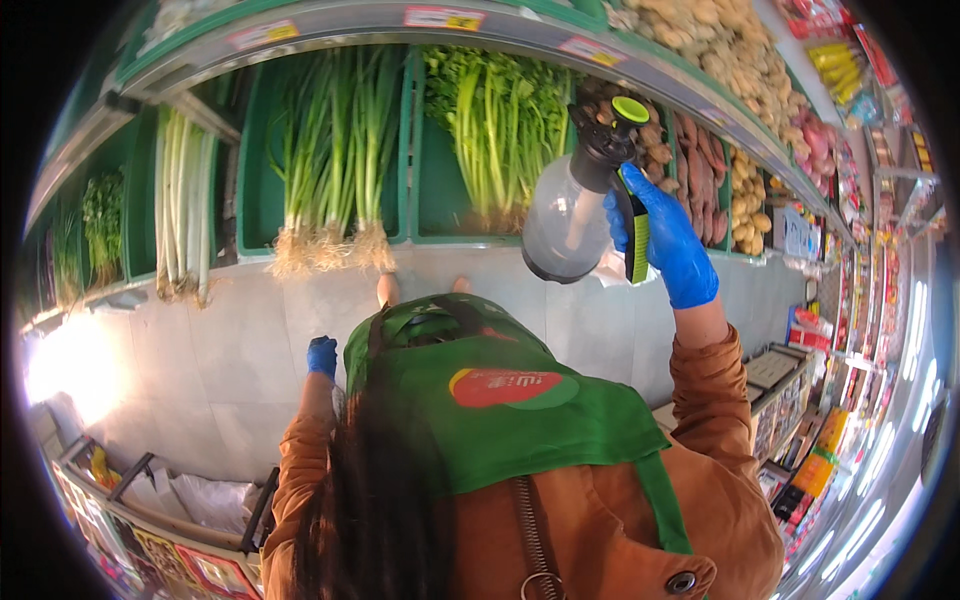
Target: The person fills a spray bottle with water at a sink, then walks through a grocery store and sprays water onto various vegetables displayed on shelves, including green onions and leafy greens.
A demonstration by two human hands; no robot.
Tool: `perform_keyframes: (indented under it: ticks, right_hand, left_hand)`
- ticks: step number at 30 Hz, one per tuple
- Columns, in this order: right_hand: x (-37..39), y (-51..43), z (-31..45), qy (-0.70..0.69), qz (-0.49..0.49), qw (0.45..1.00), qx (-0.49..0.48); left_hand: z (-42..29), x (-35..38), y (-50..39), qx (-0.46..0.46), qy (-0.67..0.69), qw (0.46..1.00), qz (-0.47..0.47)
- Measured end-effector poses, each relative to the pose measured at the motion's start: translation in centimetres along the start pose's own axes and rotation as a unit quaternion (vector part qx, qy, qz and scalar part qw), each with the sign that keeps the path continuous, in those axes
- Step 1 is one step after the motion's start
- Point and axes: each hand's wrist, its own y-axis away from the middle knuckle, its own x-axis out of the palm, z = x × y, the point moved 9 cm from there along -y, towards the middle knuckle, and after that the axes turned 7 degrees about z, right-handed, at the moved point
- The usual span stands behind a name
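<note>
My right hand (pixel 679 244), in a blue glove, is wrapped around the black and lime-green handle of a pump spray bottle (pixel 562 217). The bottle has a clear body, a dark base and a black head with a green pump knob on top. It is held up in front of the lower shelf, near a crate of celery (pixel 495 135). Down at my left side, over the floor, my left hand (pixel 322 356) also wears a blue glove. Its fingers look curled in, and nothing shows in them. Scallions (pixel 341 150) with pale roots lie in a green crate ahead.
Leeks (pixel 180 202) stick out over the shelf edge at left. Sweet potatoes (pixel 697 176) and potatoes (pixel 746 202) sit at right. A metal upper shelf edge (pixel 525 41) with price tags runs across above the crates. A low bin (pixel 202 502) stands behind me at left.
</note>
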Motion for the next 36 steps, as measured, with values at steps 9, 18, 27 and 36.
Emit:
perform_keyframes:
  ticks: [9,18,27,36]
  right_hand:
    - [11.4,0.9,0.7,0.078,0.120,0.990,0.013]
    - [20.5,1.7,0.7,-0.050,0.173,0.983,0.025]
    - [22.8,2.2,-1.3,-0.050,0.233,0.971,0.023]
    - [22.8,2.0,-8.0,-0.097,0.261,0.956,0.088]
  left_hand:
    - [-5.3,-0.2,5.2,-0.094,0.048,0.993,0.045]
    - [-26.1,11.2,10.9,-0.008,0.103,0.934,0.341]
    - [-30.7,21.9,15.2,-0.043,0.376,0.772,0.511]
    - [-28.4,17.8,17.1,-0.154,0.409,0.832,0.341]
